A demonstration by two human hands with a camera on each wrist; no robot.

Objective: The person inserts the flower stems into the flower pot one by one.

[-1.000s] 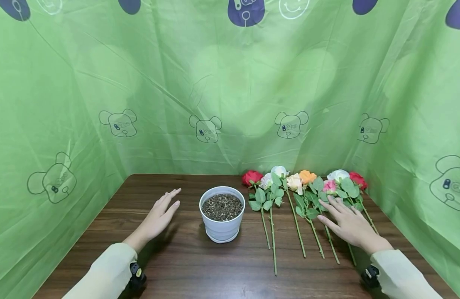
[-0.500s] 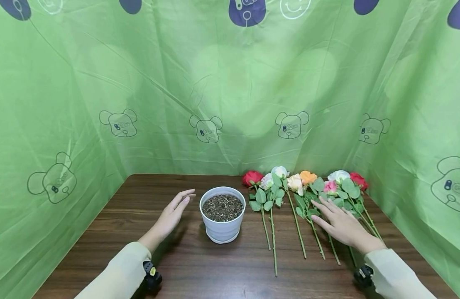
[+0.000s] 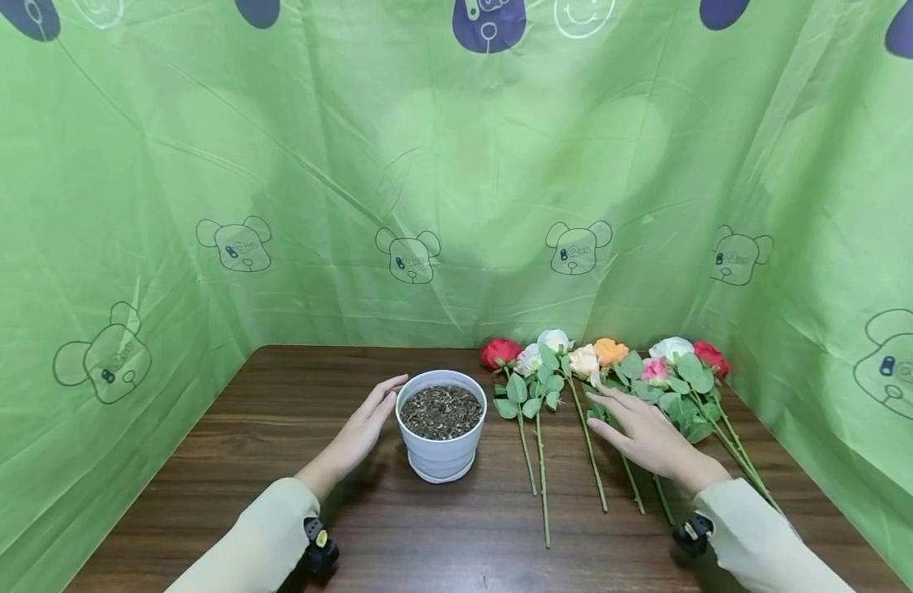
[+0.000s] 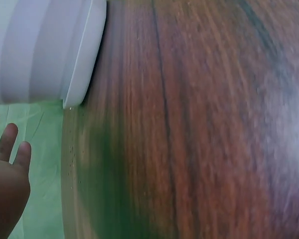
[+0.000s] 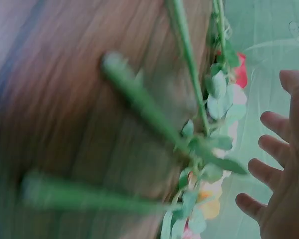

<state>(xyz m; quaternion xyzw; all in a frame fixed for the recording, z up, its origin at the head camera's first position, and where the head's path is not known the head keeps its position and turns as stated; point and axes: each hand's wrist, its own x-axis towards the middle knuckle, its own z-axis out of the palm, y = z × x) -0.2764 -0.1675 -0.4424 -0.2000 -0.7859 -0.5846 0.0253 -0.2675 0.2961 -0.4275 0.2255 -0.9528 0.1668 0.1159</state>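
The left grip (image 3: 360, 432), fingers extended and slack, sits at nine o'clock of the white pot (image 3: 440, 457) of soil (image 3: 442, 412), close by its rim, contact unclear. The right grip (image 3: 649, 436), likewise unclenched, is at the pot's three o'clock over the leafy flowers (image 3: 584, 362), whose blooms point toward twelve o'clock on the wooden worktop (image 3: 338, 527); green cloth (image 3: 471, 165) hangs beyond.

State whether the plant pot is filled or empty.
Filled, at least on top: in the head view, dark soil spans the pot just below its rim. The soil's depth is hidden.
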